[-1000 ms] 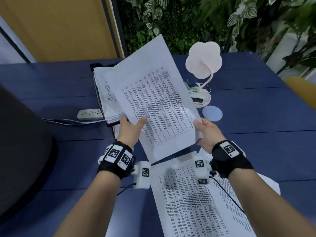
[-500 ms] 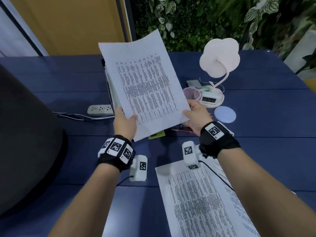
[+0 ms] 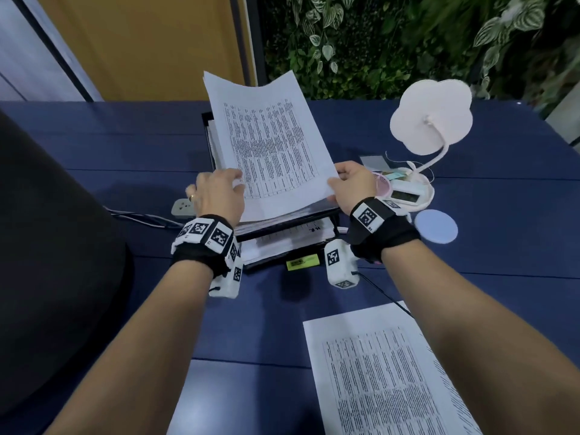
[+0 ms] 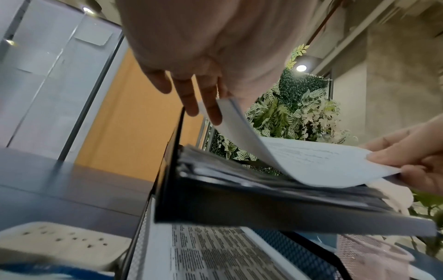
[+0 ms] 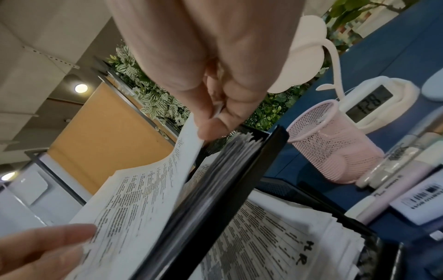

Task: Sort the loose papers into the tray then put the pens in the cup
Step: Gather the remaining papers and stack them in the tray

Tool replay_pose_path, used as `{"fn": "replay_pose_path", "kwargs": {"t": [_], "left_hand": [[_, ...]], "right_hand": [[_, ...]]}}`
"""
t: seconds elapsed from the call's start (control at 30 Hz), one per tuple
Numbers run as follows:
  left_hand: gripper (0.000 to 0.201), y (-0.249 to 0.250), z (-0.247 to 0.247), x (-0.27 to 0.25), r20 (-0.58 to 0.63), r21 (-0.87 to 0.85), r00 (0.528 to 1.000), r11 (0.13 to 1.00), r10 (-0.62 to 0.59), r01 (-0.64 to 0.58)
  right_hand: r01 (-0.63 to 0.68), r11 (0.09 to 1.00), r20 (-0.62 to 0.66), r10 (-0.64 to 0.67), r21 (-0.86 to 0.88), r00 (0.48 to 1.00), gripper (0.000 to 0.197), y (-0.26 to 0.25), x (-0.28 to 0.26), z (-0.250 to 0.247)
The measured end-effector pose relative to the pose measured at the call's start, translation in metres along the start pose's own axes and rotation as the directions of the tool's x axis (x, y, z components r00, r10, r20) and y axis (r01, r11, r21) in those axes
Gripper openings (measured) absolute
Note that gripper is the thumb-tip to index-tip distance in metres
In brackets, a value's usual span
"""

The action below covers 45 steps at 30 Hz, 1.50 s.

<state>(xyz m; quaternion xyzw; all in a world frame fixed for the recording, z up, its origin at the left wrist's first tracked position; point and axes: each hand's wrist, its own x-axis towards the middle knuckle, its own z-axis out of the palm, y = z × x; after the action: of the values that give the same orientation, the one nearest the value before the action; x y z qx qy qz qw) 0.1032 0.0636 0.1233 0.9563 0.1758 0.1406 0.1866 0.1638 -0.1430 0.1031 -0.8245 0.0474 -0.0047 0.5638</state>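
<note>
sheet (image 3: 276,155) now lowered onto tray (image 3: 282,229)

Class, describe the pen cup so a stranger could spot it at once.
Start at the blue table and find the black paper tray near its middle. Just right of the tray, behind the right hand, stands the cup. Unlike the white lamp with its clock base beside it, it is a pink wire-mesh cylinder, open at the top.

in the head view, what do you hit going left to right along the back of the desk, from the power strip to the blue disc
power strip → left hand → sheet of paper held over the tray → right hand → pink mesh cup → flower-shaped lamp → blue disc
</note>
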Motion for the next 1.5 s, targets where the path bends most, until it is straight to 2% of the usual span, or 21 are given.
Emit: {"fn": "replay_pose_path", "kwargs": {"t": [0.1,0.2,0.33,0.5,0.57,0.63,0.77,0.93,1.0,1.1,1.23,1.4,1.5], "left_hand": [[0.037,-0.002,0.001,0.002,0.071,0.092,0.997,0.995,-0.033,0.026],[0.039,-0.016,0.016,0.011,0.139,0.279,0.99,0.958,0.026,-0.064],[0.036,-0.024,0.029,0.012,0.159,0.362,0.986,0.926,0.048,-0.104],[0.043,-0.02,0.027,0.014,0.241,0.461,0.97,0.877,0.022,-0.134],[0.045,-0.017,0.025,0.014,0.271,0.491,0.962,0.861,-0.008,-0.131],[0.043,-0.014,0.023,0.01,0.263,0.472,0.965,0.873,-0.008,-0.121],[0.029,-0.005,0.027,-0.015,0.141,0.293,0.985,0.946,0.098,-0.136],[0.017,0.013,0.042,-0.07,-0.007,0.139,0.961,0.952,0.277,-0.274],[0.016,0.019,0.05,-0.091,0.001,0.1,0.952,0.947,0.307,-0.305],[0.016,0.029,0.064,-0.118,0.096,0.035,0.926,0.928,0.366,-0.37],[0.029,0.043,0.088,-0.15,0.356,0.023,0.855,0.911,0.378,-0.412],[0.063,0.055,0.118,-0.193,0.671,0.047,0.692,0.916,0.267,-0.399],[0.092,0.059,0.131,-0.214,0.75,0.124,0.643,0.92,0.159,-0.371]], "right_hand": [[-0.004,0.997,-0.015,0.003,-0.077,1.0,0.024,0.001,0.008,0.006],[0.027,0.967,-0.039,-0.038,-0.253,0.999,0.029,0.006,0.013,0.008],[0.07,0.905,-0.005,-0.08,-0.419,0.997,0.028,0.015,0.014,0.011],[0.125,0.76,0.069,-0.106,-0.638,0.992,0.029,0.014,0.007,0.008],[0.14,0.729,0.09,-0.108,-0.67,0.99,0.03,0.014,0.0,0.004],[0.129,0.765,0.062,-0.116,-0.631,0.991,0.03,0.016,-0.009,-0.003],[0.086,0.845,-0.029,-0.118,-0.527,0.993,0.024,0.032,-0.034,-0.024],[-0.027,0.836,-0.063,-0.009,-0.548,0.998,0.022,0.073,-0.072,-0.061],[-0.088,0.842,-0.094,0.044,-0.532,0.995,0.022,0.089,-0.088,-0.075],[-0.153,0.837,-0.113,0.11,-0.526,0.987,0.022,0.11,-0.109,-0.094],[-0.25,0.793,-0.097,0.237,-0.555,0.967,0.025,0.142,-0.131,-0.12],[-0.375,0.657,-0.134,0.387,-0.654,0.912,0.044,0.185,-0.155,-0.16],[-0.431,0.518,-0.145,0.503,-0.739,0.852,0.048,0.202,-0.168,-0.182]]}}
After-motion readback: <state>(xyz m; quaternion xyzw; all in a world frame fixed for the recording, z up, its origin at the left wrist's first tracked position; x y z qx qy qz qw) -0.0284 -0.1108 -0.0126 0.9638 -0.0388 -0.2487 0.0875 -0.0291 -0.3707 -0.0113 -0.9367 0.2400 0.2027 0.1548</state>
